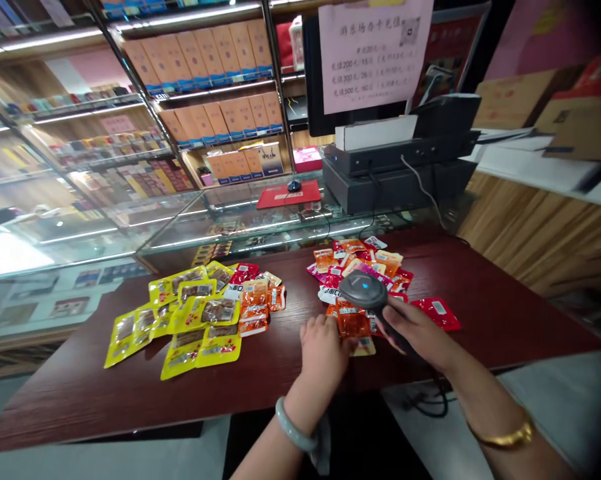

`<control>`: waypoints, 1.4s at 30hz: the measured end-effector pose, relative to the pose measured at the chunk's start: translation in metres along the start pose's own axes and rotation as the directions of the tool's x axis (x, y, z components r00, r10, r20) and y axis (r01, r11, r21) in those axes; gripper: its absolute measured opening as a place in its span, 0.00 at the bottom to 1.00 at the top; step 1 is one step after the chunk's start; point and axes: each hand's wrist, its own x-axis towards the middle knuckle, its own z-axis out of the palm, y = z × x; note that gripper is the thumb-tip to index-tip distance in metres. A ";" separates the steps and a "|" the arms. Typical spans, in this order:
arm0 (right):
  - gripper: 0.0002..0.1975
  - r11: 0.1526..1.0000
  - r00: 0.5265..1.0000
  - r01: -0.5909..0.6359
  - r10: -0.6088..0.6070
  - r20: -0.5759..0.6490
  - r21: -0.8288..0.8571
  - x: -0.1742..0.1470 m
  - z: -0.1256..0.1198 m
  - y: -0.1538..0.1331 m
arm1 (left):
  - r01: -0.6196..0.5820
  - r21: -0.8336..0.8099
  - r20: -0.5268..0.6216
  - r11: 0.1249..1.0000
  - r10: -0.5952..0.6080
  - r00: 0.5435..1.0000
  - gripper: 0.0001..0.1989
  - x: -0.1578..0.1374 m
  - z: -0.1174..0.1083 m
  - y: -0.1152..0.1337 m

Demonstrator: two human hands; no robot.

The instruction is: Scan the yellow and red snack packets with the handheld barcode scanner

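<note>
A dark barcode scanner [363, 290] is clamped in the right hand [423, 330], its rounded head held above a heap of small packets [390, 262] on the tabletop [270, 380]. An orange packet [353, 325] at the near side of the heap lies just below the scanner's head. Beside it the left hand [323, 350] is placed with fingers curled — whether the packet is gripped cannot be told.

Brown pieces are shown through the clear windows of yellow packets [195, 313], which are fanned out in overlapping rows at the left. Against them a smaller cluster of orange pouches [255, 298] is laid. To the right of the heap, a red packet [438, 313] with a white label is set.

Behind, small goods, too indistinct to name, are enclosed in a glass display case [185, 233], and tall tan boxes [200, 57] with blue bases are lined up on lit shelves [215, 90].

Glossy, crinkled film is contrasted with the smooth, reddish-brown, wood-grained surface. A rounded, pale green bangle [293, 427] is worn on the left wrist — a gold-coloured bracelet [513, 438] on the right forearm.
</note>
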 end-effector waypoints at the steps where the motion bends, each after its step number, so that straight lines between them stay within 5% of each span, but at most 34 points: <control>1: 0.22 0.998 0.999 -0.028 0.030 -0.034 0.050 -0.009 -0.001 0.009 | 0.017 -0.069 0.013 0.997 -0.016 1.000 0.11 0.003 0.001 -0.005; 6: 0.22 0.982 0.990 -0.125 0.132 -0.044 0.144 -0.038 0.000 0.035 | 0.181 -0.558 0.069 0.810 -0.172 0.983 0.08 0.015 -0.005 -0.041; 12: 0.28 0.970 0.983 -0.171 0.156 0.096 0.172 -0.049 0.016 0.028 | 0.203 -0.687 0.006 0.698 -0.273 0.962 0.17 0.014 -0.017 -0.065; 19: 0.25 0.983 0.957 -0.141 0.105 0.272 0.117 -0.042 0.036 0.024 | 0.212 -0.594 -0.058 0.776 -0.305 0.951 0.11 0.011 -0.028 -0.072; 23: 0.25 0.987 0.952 -0.111 0.071 0.298 0.120 -0.040 0.039 0.033 | 0.215 -0.583 -0.130 0.783 -0.351 0.927 0.16 0.012 -0.041 -0.098; 28: 0.28 0.992 0.959 -0.106 0.084 0.270 0.068 -0.042 0.035 0.034 | 0.267 -0.225 -0.584 0.937 -0.349 0.732 0.22 0.018 -0.073 -0.124; 29: 0.29 0.991 0.964 -0.121 0.101 0.247 0.064 -0.043 0.034 0.033 | 0.274 -0.155 -0.612 0.949 -0.311 0.727 0.24 0.020 -0.076 -0.121; 31: 0.31 0.987 0.974 -0.145 0.130 0.183 0.072 -0.044 0.030 0.031 | 0.213 -0.076 -0.528 0.974 -0.221 0.820 0.20 0.021 -0.074 -0.105; 34: 0.32 0.978 0.984 -0.170 0.162 0.077 0.118 -0.047 0.024 0.030 | 0.047 -0.002 -0.233 0.999 -0.046 0.971 0.15 0.023 -0.054 -0.064; 37: 0.33 0.965 0.982 -0.184 0.191 -0.017 0.188 -0.051 0.018 0.029 | 0.027 0.105 -0.076 0.994 -0.019 0.997 0.20 0.027 -0.028 -0.026; 42: 0.33 0.950 0.956 -0.178 0.229 -0.183 0.257 -0.059 0.011 0.030 | 0.072 0.190 -0.011 0.979 -0.071 0.997 0.24 0.041 -0.009 0.001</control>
